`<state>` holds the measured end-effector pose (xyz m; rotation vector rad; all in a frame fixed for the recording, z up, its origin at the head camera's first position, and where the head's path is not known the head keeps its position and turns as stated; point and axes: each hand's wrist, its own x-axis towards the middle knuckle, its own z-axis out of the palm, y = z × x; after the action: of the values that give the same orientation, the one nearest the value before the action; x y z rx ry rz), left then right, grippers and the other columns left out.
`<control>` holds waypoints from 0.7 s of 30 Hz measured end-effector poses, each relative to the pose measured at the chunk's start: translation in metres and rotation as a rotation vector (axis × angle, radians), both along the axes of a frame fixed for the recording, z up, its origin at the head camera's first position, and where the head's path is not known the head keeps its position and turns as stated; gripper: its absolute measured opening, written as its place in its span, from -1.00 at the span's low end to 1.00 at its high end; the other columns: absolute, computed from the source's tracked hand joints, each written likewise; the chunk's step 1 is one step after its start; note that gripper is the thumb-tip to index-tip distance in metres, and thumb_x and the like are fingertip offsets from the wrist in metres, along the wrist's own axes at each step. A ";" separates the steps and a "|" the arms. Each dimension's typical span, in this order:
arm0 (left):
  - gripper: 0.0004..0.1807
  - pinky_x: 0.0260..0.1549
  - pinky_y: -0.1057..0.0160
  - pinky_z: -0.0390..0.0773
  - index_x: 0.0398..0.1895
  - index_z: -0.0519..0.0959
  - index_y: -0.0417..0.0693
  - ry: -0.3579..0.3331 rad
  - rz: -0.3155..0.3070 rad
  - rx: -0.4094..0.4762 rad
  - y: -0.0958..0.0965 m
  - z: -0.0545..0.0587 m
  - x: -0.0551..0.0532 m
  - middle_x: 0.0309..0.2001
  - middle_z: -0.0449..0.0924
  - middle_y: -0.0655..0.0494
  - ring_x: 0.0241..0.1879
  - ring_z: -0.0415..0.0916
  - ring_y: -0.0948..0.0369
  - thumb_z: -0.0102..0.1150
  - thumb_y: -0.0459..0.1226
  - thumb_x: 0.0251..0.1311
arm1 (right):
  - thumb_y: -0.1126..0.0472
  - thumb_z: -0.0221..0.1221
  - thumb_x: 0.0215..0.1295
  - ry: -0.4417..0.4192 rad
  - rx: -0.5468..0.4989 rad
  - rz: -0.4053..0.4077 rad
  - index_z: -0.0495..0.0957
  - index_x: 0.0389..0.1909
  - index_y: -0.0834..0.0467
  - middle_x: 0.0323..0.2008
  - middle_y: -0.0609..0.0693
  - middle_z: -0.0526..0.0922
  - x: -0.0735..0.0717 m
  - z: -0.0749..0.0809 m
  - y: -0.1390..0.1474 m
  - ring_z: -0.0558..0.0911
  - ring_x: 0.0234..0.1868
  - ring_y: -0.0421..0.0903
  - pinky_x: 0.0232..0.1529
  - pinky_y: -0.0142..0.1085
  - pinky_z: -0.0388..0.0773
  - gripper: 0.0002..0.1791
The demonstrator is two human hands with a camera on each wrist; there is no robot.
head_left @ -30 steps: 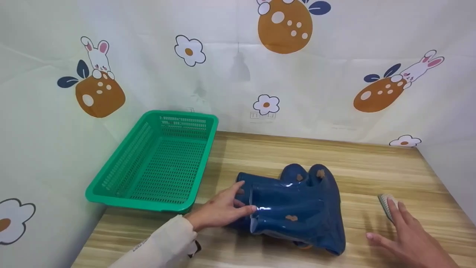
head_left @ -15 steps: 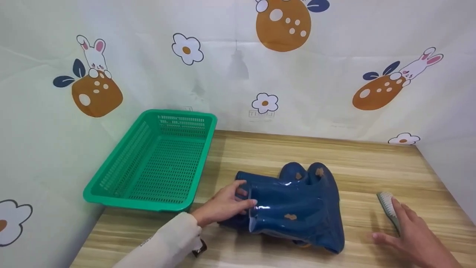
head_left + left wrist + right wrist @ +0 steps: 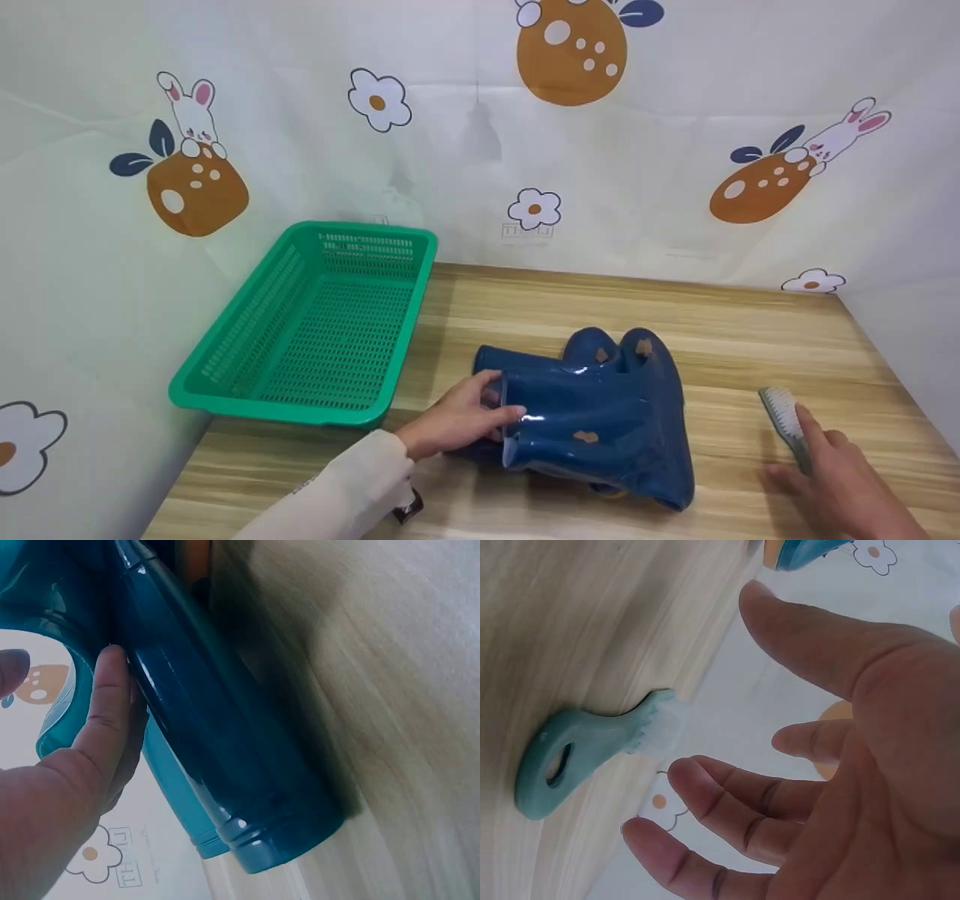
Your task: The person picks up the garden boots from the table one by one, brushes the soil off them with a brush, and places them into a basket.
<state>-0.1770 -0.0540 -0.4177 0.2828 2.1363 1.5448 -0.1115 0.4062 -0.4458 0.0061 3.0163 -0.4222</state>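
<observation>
On the worktop (image 3: 727,322), right of the green basket (image 3: 285,412), lie brown-spotted blue boots (image 3: 619,412). The left hand (image 3: 459,420) grips a boot's top edge; the right hand (image 3: 851,480), fingers apart, holds nothing beside the brush (image 3: 784,420). Picking up the brush seems underway, calling for fingers closed round its handle.

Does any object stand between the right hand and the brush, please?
Nothing visible does: the right wrist view shows only a gap between the right hand and the brush. The boots lie off to the left.
</observation>
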 end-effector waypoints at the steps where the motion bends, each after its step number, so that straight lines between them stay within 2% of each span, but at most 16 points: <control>1: -0.13 -0.19 0.05 0.57 0.36 0.06 -0.28 -0.004 0.000 0.024 0.000 0.000 0.000 -0.07 0.49 -0.14 -0.31 0.60 0.11 0.26 -0.07 0.12 | -0.01 0.29 0.11 0.034 0.004 0.021 -0.10 0.28 0.55 -0.25 0.55 0.33 0.001 -0.001 0.001 0.46 -0.35 0.19 -0.35 0.10 0.44 0.03; 3: -0.14 -0.24 0.09 0.59 0.36 0.06 -0.29 -0.010 0.002 0.053 0.000 -0.001 0.001 -0.08 0.50 -0.13 -0.31 0.60 0.11 0.26 -0.11 0.13 | 0.02 0.28 0.13 0.025 0.005 0.018 -0.12 0.28 0.54 -0.27 0.53 0.34 0.000 -0.001 0.001 0.46 -0.36 0.17 -0.37 0.09 0.45 0.02; 9: -0.21 -0.31 0.17 0.61 0.35 0.10 -0.26 -0.005 0.024 0.070 0.000 0.000 0.000 -0.10 0.49 -0.12 -0.32 0.60 0.12 0.25 -0.16 0.14 | -0.03 0.23 0.18 -0.103 0.022 -0.050 -0.24 0.30 0.54 -0.26 0.53 0.31 -0.006 -0.003 0.004 0.44 -0.36 0.14 -0.37 0.03 0.45 0.06; 14: -0.27 -0.35 0.17 0.61 0.32 0.13 -0.29 0.001 0.041 0.138 0.000 -0.001 0.000 -0.18 0.49 -0.10 -0.35 0.60 0.11 0.23 -0.23 0.17 | 0.05 0.24 0.18 -0.100 0.029 -0.048 -0.23 0.26 0.59 -0.27 0.55 0.32 -0.009 -0.007 0.008 0.45 -0.37 0.14 -0.37 0.03 0.45 0.03; 21: -0.42 -0.41 0.16 0.62 0.22 0.23 -0.32 0.037 0.067 0.206 0.001 0.000 -0.001 -0.27 0.51 -0.10 -0.45 0.58 0.12 0.19 -0.29 0.19 | 0.07 0.25 0.18 -0.100 0.024 -0.059 -0.20 0.23 0.62 -0.22 0.65 0.28 -0.009 -0.014 0.013 0.48 -0.30 0.25 -0.31 0.10 0.44 0.01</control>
<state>-0.1780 -0.0526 -0.4181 0.3142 2.0348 1.8154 -0.1201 0.4194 -0.4593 0.1148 2.9282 -0.3793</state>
